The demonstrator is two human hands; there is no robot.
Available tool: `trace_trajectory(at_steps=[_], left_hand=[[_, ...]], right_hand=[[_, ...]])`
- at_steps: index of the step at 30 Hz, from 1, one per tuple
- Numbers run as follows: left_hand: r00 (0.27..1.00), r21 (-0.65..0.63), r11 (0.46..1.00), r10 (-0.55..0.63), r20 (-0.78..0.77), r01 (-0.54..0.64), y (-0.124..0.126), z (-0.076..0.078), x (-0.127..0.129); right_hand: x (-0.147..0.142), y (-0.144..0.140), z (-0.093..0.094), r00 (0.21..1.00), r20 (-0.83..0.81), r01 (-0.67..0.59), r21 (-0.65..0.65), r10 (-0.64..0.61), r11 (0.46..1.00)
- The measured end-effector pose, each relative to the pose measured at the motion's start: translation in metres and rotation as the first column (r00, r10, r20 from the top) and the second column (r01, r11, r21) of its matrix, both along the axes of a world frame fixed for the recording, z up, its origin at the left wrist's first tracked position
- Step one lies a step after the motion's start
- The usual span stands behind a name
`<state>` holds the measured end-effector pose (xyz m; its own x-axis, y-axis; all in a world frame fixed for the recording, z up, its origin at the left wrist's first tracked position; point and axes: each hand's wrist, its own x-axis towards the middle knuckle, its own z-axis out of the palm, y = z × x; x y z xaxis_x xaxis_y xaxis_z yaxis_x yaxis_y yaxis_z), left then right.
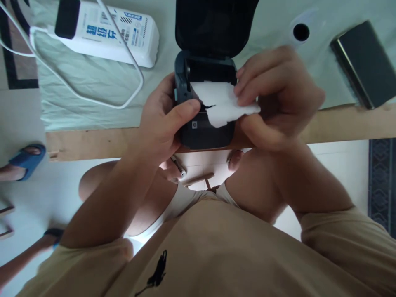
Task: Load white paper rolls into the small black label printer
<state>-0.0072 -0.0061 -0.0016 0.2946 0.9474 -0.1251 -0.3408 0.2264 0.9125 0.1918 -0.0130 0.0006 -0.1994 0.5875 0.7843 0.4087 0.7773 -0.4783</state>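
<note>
Where the table's (340,126) wooden near edge runs across, a dark small printer (204,103) sits at its middle, partly overhanging, lid (213,24) thrown open toward the far side. Its body is gripped from the left by the left hand (161,123), thumb laid across the front. A torn white paper strip (224,103) lies across the open bay, its long axis running left to right; the right hand (275,99), the nearer one, pinches the strip's right end between thumb and fingertips.
</note>
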Motion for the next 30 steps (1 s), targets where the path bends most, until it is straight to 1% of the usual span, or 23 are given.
trace_trajectory(at_steps=[1, 3, 5, 6, 8, 11, 13, 14, 15, 16, 17, 18, 19, 20, 21, 23, 24, 26, 28, 30], left_hand=[[1.000, -0.002, 1.000, -0.002, 0.006, 0.002, -0.001, 0.003, 0.000], [1.000, -0.007, 1.000, -0.002, 0.021, 0.002, -0.001, 0.006, 0.001], [0.999, 0.000, 1.000, -0.007, 0.050, 0.007, 0.000, 0.005, 0.001], [0.997, 0.014, 1.000, -0.005, 0.078, 0.004, 0.001, 0.003, 0.001], [0.992, 0.057, 0.998, -0.019, 0.128, 0.012, 0.003, -0.003, -0.001], [0.988, 0.173, 0.982, -0.096, 0.117, 0.075, 0.005, -0.012, -0.005], [0.987, 0.250, 0.964, -0.123, 0.104, 0.094, 0.006, -0.014, -0.006], [0.991, 0.213, 0.972, -0.112, 0.071, 0.095, 0.006, -0.013, -0.007], [0.994, 0.177, 0.980, -0.098, 0.043, 0.089, 0.005, -0.011, -0.007], [0.997, 0.142, 0.988, -0.069, 0.027, 0.065, 0.005, -0.009, -0.007], [0.999, 0.087, 0.995, -0.047, -0.002, 0.047, 0.004, -0.006, -0.006], [0.999, 0.055, 0.998, -0.030, -0.020, 0.031, 0.004, -0.005, -0.006], [0.999, 0.036, 0.999, -0.019, -0.035, 0.020, 0.004, -0.004, -0.006], [0.999, 0.031, 0.999, -0.024, -0.049, 0.026, 0.004, -0.004, -0.006], [0.998, 0.056, 0.998, -0.034, -0.049, 0.037, 0.004, -0.005, -0.006], [0.998, 0.133, 0.989, -0.053, -0.042, 0.059, 0.005, -0.011, -0.007], [0.997, 0.164, 0.984, -0.059, -0.041, 0.065, 0.006, -0.014, -0.008], [0.998, 0.210, 0.976, -0.050, -0.037, 0.057, 0.008, -0.019, -0.009], [0.999, 0.213, 0.976, -0.039, -0.036, 0.046, 0.007, -0.019, -0.010], [0.998, 0.155, 0.987, -0.039, -0.053, 0.047, 0.004, -0.016, -0.010]], right_hand=[[0.001, -0.002, 0.001, 0.998, 0.059, -0.019, -0.002, 0.019, 1.000], [0.002, -0.005, 0.003, 0.978, 0.202, -0.040, -0.056, 0.051, 0.998], [0.002, -0.008, 0.004, 0.954, 0.286, -0.058, -0.118, 0.090, 0.991], [0.002, -0.009, 0.004, 0.950, 0.292, -0.076, -0.128, 0.111, 0.989], [0.002, -0.009, 0.003, 0.953, 0.270, -0.110, -0.104, 0.134, 0.989], [0.001, -0.006, 0.000, 0.955, 0.263, -0.120, -0.076, 0.136, 0.990], [0.001, -0.006, -0.001, 0.970, 0.207, -0.127, -0.029, 0.130, 0.991], [0.001, -0.007, -0.001, 0.983, 0.155, -0.100, -0.019, 0.101, 0.995], [0.001, -0.008, -0.001, 0.995, 0.093, -0.035, -0.021, 0.036, 0.999], [0.002, -0.009, 0.000, 0.998, 0.033, 0.063, -0.044, -0.062, 0.997], [0.002, -0.011, 0.000, 0.985, -0.009, 0.172, -0.097, -0.174, 0.980], [0.002, -0.013, 0.001, 0.963, -0.024, 0.259, -0.169, -0.267, 0.951], [0.002, -0.015, 0.002, 0.949, -0.026, 0.301, -0.234, -0.315, 0.925], [0.002, -0.017, 0.002, 0.948, -0.022, 0.298, -0.287, -0.317, 0.910], [0.001, -0.018, 0.002, 0.960, -0.019, 0.257, -0.340, -0.280, 0.905], [0.000, -0.018, 0.001, 0.985, -0.054, 0.125, -0.437, -0.165, 0.891], [-0.001, -0.017, 0.000, 0.985, -0.114, 0.065, -0.452, -0.130, 0.890], [-0.001, -0.015, -0.002, 0.959, -0.256, -0.002, -0.436, -0.122, 0.900], [0.000, -0.013, -0.003, 0.926, -0.344, -0.010, -0.428, -0.153, 0.904], [0.000, -0.010, -0.005, 0.920, -0.358, -0.032, -0.469, -0.156, 0.883]])
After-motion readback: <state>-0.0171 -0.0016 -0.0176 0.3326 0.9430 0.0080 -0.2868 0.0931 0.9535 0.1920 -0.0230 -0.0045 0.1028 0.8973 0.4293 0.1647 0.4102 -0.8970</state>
